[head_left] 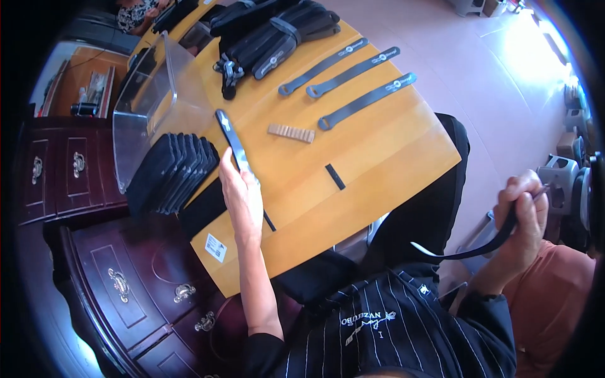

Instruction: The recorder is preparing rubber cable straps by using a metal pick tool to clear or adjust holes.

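My left hand (242,198) is over the left part of the wooden table, with a dark hook-and-loop strap (231,135) between its thumb and fingers. The strap's rounded end points away from me. Off the table to the right, my right hand (523,208) is closed on another dark strap (485,247). That strap curves down and left, its pale tip hanging free. Three grey straps with looped ends, a near one (368,101), a middle one (353,74) and a far one (324,66), lie side by side on the table.
A ribbed brown strip (291,133) and a small black strip (335,177) lie on the table (391,167). Folded black pieces (173,173) stand by a clear plastic bin (142,120). Bundled black straps (283,41) lie at the back. Dark drawers (126,283) stand left.
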`<control>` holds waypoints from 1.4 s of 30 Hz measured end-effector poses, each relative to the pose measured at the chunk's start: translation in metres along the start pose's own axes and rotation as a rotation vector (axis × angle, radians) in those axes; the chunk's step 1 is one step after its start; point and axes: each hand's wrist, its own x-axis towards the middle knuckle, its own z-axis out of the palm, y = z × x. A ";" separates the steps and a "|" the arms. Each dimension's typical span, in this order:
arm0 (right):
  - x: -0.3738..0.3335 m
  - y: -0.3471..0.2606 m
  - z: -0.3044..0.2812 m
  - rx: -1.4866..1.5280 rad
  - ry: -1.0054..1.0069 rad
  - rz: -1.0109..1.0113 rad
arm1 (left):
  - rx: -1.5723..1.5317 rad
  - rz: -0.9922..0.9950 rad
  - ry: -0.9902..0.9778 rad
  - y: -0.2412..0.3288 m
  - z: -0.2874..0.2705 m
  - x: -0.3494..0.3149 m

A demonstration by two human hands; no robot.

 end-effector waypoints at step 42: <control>0.051 0.080 0.113 -0.575 -0.625 0.385 | -0.943 -0.312 -0.078 -0.027 -0.025 -0.111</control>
